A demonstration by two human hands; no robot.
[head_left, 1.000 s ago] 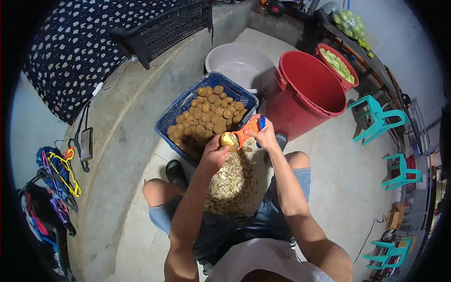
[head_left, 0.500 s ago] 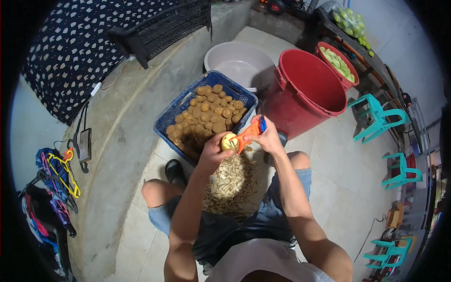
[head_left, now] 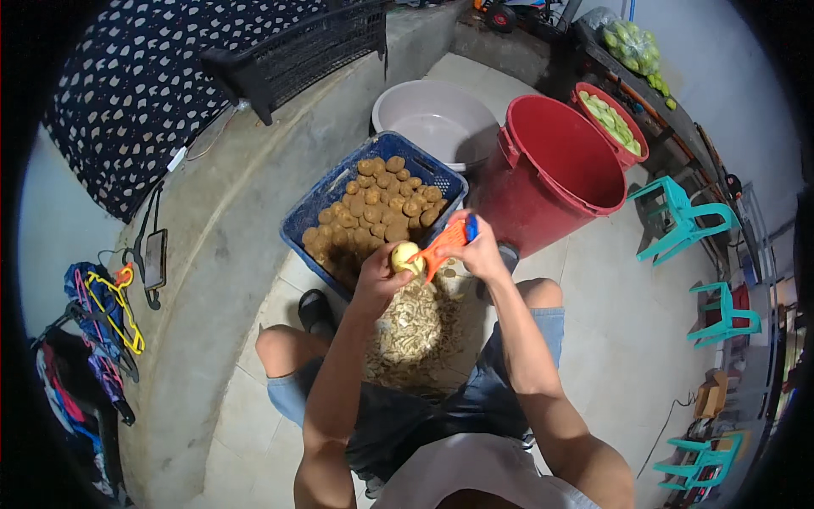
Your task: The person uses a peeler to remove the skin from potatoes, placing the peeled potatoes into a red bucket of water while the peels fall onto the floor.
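Note:
My left hand (head_left: 378, 278) is closed around a potato (head_left: 407, 257) whose visible side is pale yellow and peeled. An orange peeler (head_left: 448, 242) with a blue end is gripped in my right hand (head_left: 482, 248), its head up against the potato's right side. Both hands meet above a heap of peelings (head_left: 411, 327) on the floor between my legs. Just beyond them stands a blue plastic crate (head_left: 298, 201) holding many brown, unpeeled potatoes (head_left: 373, 204). My fingers partly cover the potato and the peeler's handle.
Behind the crate sits a wide grey basin (head_left: 437, 119). A tall red bin (head_left: 530, 187) stands right of it, with a smaller red tub (head_left: 580, 90) of pale green pieces beyond. Turquoise stools (head_left: 682, 219) line the right; a concrete ledge (head_left: 212, 246) curves along the left.
The potato has turned in my left hand and shifted slightly left. The peeler remains in my right hand, its head still at the potato. The whole view has moved a little.

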